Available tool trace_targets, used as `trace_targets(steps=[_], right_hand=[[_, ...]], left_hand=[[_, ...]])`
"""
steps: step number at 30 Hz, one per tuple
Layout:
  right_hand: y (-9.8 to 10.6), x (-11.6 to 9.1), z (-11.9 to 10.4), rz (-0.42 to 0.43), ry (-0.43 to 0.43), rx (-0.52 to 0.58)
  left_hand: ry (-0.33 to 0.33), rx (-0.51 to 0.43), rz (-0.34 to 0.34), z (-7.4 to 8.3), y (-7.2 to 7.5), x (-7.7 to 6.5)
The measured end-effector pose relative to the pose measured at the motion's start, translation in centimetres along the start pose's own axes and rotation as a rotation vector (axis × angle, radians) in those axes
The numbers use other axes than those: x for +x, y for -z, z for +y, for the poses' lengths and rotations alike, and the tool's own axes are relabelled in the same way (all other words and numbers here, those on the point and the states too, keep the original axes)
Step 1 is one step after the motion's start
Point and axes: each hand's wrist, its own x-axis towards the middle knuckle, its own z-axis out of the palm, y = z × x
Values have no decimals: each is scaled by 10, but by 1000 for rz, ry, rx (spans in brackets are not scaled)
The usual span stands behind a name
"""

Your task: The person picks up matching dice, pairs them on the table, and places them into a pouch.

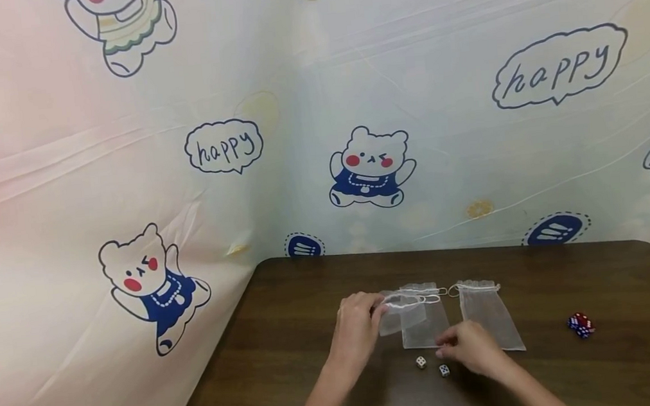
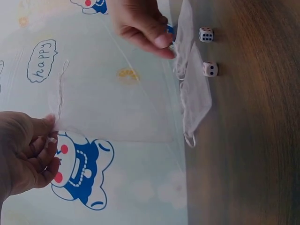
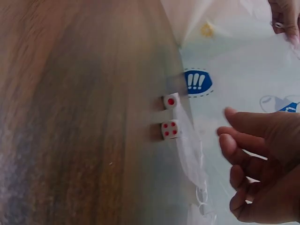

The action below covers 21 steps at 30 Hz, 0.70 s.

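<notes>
A sheer white drawstring pouch (image 2: 117,108) hangs from my left hand (image 1: 355,329), pinched near its gathered top between thumb and fingers. In the head view this raised pouch (image 1: 393,319) overlaps a second white mesh pouch (image 1: 426,329) lying on the table. My right hand (image 1: 474,348) hovers by the lower corner of that second pouch, its fingers loosely bent and apart, with nothing between thumb and forefinger (image 3: 229,145) in the right wrist view. Two white dice, one die (image 1: 421,362) left of the other die (image 1: 445,370), sit just in front of the pouches.
A third mesh pouch (image 1: 488,317) lies flat to the right, its cord loop toward the second one. Farther right is a small cluster of red and blue dice (image 1: 581,325). The brown wooden table (image 1: 298,289) ends at a printed cloth backdrop (image 1: 442,154).
</notes>
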Motion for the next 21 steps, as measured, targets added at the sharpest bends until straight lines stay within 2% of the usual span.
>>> trace_targets(steps=[3, 10, 21], right_hand=[[-4, -1, 2, -49, 17, -61], [-9, -4, 2, -136, -35, -124], [-13, -6, 2, -92, -145, -203]], left_hand=[[-7, 5, 11, -1, -1, 0], [3, 11, 2, 0, -1, -1], [21, -21, -36, 3, -1, -2]])
